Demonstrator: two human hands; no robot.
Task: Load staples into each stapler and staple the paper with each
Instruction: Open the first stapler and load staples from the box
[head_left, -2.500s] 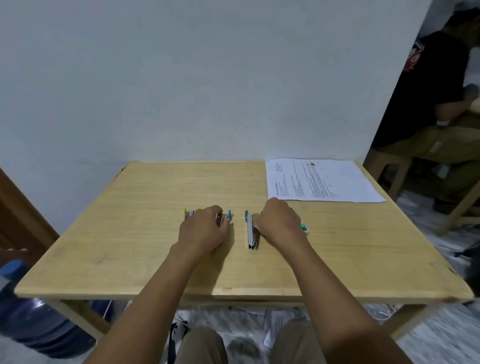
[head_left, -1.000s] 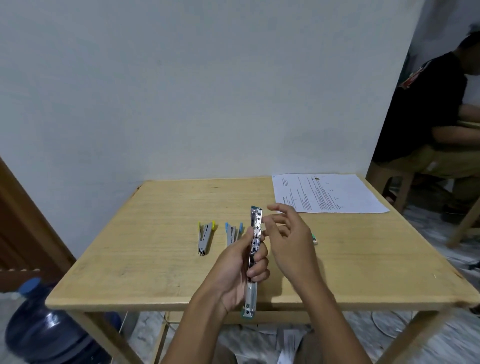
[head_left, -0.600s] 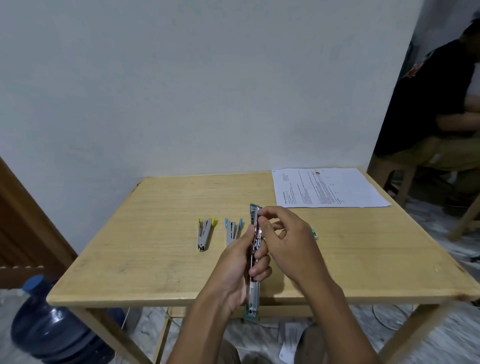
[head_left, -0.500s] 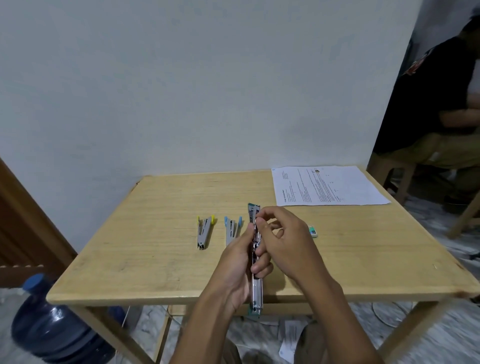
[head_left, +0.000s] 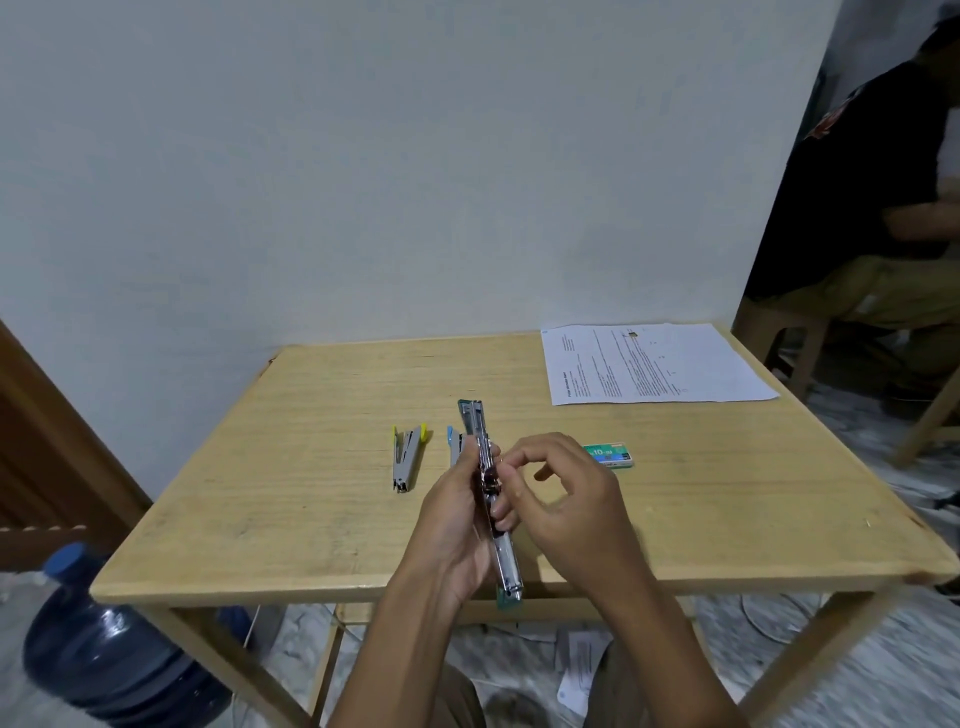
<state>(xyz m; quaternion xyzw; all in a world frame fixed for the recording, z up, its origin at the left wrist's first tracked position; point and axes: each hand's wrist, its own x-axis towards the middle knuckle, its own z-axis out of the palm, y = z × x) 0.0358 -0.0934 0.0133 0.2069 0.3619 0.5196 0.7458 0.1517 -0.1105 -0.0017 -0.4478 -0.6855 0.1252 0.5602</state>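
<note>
Above the near edge of the wooden table (head_left: 311, 519), the left hand (head_left: 454, 525) clasps the slim chrome stapler (head_left: 475, 423), unfolded toward twelve o'clock; the right hand (head_left: 569, 512) seemingly pinches its shiny rail, with the staple box (head_left: 609, 455) at two o'clock.

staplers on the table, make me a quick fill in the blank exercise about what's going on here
1. The left hand grips the opened stapler, and ___ more staplers lie on the table.
2. The leftmost stapler has ___ tips.
3. Just beyond the right hand lies a ___ staple box.
4. The paper lies at the table's far ___ corner.

Missing words: two; yellow; green; right
</note>
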